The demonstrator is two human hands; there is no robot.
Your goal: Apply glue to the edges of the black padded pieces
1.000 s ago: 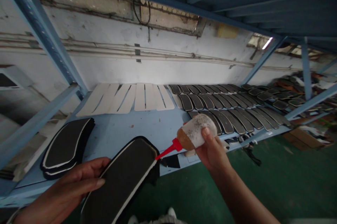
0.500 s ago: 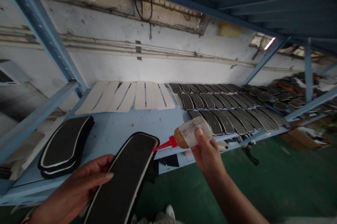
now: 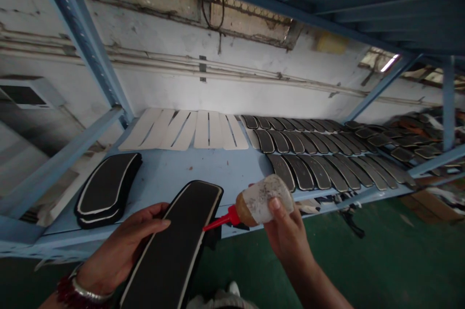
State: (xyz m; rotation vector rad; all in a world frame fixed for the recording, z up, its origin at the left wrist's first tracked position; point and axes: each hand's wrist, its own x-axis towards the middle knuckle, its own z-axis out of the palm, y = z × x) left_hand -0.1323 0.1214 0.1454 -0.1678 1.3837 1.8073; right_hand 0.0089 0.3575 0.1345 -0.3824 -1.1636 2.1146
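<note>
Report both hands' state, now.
Left hand: holding the dark panel by its side, thumb on top.
Right hand: closed around the bottle, red nozzle at the panel's opposite edge.

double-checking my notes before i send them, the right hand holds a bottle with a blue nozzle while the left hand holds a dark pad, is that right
Not quite: the nozzle is red, not blue, as the head view shows. The right hand does hold the bottle, and the left hand holds a dark pad.
</note>
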